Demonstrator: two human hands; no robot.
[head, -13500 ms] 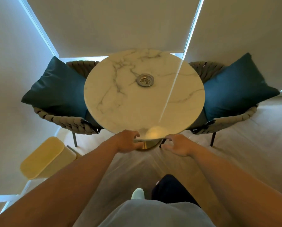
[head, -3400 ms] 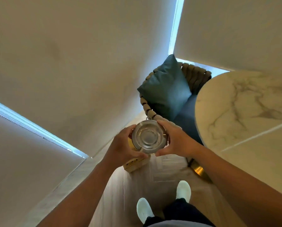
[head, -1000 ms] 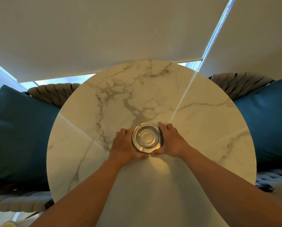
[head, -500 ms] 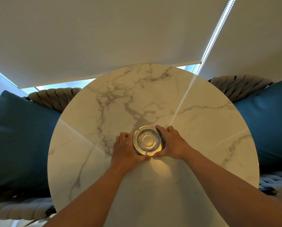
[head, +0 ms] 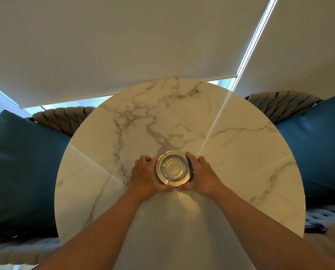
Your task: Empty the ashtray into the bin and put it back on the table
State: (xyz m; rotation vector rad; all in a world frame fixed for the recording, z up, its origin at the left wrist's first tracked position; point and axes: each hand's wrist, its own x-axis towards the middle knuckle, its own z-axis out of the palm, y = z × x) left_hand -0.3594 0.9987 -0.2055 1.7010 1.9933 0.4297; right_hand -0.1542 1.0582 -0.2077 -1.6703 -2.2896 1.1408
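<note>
Both forearms are seen bare to the frame edge; no sleeves, watch or rings are seen on left hand [head: 145, 177] or right hand [head: 201, 176].

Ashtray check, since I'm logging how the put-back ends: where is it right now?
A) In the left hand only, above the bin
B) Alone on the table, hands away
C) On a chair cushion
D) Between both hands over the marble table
D: the ashtray sits between the left hand and the right hand, over the marble table.
</note>
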